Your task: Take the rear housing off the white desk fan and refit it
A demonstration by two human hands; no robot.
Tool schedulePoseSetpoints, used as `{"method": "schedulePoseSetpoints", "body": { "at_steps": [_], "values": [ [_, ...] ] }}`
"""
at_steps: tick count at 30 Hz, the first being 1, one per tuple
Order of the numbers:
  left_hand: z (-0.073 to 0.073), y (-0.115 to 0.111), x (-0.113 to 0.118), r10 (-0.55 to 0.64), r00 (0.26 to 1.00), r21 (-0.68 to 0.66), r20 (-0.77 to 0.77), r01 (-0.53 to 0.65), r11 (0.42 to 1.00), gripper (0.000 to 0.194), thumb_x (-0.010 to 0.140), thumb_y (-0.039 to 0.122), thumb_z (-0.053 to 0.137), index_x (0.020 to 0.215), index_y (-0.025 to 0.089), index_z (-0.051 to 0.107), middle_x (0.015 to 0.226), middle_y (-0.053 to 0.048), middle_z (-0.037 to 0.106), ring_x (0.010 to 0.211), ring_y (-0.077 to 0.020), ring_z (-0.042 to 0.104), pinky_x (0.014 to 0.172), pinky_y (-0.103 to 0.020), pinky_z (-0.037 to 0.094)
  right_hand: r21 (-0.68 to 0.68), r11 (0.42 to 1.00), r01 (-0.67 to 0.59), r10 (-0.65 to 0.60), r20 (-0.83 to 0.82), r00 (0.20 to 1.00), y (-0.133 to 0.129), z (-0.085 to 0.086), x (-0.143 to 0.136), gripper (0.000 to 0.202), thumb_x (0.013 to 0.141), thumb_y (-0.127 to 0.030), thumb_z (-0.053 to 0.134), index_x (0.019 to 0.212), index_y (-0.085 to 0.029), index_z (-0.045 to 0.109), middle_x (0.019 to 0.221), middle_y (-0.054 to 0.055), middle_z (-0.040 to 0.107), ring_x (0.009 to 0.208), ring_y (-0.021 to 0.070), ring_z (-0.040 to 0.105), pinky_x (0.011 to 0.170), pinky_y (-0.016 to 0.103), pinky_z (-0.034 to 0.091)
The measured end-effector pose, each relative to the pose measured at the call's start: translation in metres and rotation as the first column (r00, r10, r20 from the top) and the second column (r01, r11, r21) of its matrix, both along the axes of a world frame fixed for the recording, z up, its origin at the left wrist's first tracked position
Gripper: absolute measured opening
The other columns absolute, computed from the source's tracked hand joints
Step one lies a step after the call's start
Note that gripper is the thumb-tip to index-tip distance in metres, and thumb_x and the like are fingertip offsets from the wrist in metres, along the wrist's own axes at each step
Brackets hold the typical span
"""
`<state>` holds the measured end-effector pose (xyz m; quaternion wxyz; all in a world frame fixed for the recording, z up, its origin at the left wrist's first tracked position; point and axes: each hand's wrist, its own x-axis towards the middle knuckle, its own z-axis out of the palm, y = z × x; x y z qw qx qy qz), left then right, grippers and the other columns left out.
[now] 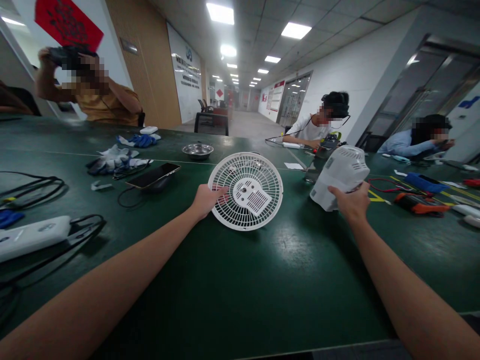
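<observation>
My left hand (205, 201) grips the left rim of a round white fan grille (258, 175), thumb over its front. The grille is tilted up toward me above the green table, its slotted centre plate facing me. On the right, my right hand (352, 202) is closed around the lower part of a white plastic fan motor housing (341, 172) with vent slots. The housing leans to the right, apart from the grille. The fingers behind the housing are partly hidden.
A steel bowl (197, 151) stands beyond the grille. Left lie a phone (154, 176), gloves (116, 159) and a white power strip (35, 237) with black cables. An orange multimeter (420, 204) and blue case (425, 183) lie right. Several people sit around the table (240, 295).
</observation>
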<state>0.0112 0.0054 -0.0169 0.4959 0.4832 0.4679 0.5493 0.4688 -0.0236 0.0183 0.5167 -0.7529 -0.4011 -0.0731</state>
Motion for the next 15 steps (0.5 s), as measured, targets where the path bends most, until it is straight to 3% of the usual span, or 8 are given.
{"method": "schedulePoseSetpoints", "body": {
  "at_steps": [4,10,15],
  "values": [
    [0.0025,-0.0020,-0.0003,0.001,1.000,-0.025,-0.019,-0.002,1.000,0.014,0.080,0.016,0.079,0.093,0.012,0.074,0.088,-0.011,0.078,0.073,-0.0213,0.075,0.070,-0.036,0.064,-0.035,0.999,-0.026,0.025,-0.051,0.998,0.0044,-0.0034,0.0082,0.083,0.059,-0.048,0.084,0.127,-0.020,0.046,0.125,0.019,0.065,0.112,0.0379,0.064,0.099,0.053,0.047],
    [0.0007,-0.0006,0.0005,0.006,1.000,-0.014,-0.007,-0.006,1.000,0.012,0.080,0.016,0.079,0.090,0.012,0.074,0.086,-0.010,0.077,0.074,-0.0213,0.075,0.071,-0.037,0.064,0.176,0.983,-0.055,0.051,0.027,0.998,0.0053,0.0016,0.0072,0.083,0.069,-0.054,0.078,0.136,-0.017,0.046,0.126,0.020,0.065,0.109,0.0325,0.065,0.096,0.044,0.047],
    [0.0024,-0.0034,0.0026,0.018,1.000,-0.004,0.004,-0.018,1.000,0.011,0.079,0.017,0.079,0.086,0.011,0.073,0.080,-0.009,0.076,0.069,-0.0199,0.073,0.067,-0.035,0.062,0.253,0.959,-0.128,0.121,0.043,0.992,0.0055,0.0002,0.0091,0.079,0.070,-0.050,0.077,0.136,-0.018,0.047,0.130,0.017,0.063,0.107,0.0296,0.064,0.090,0.040,0.049]
  ]
}}
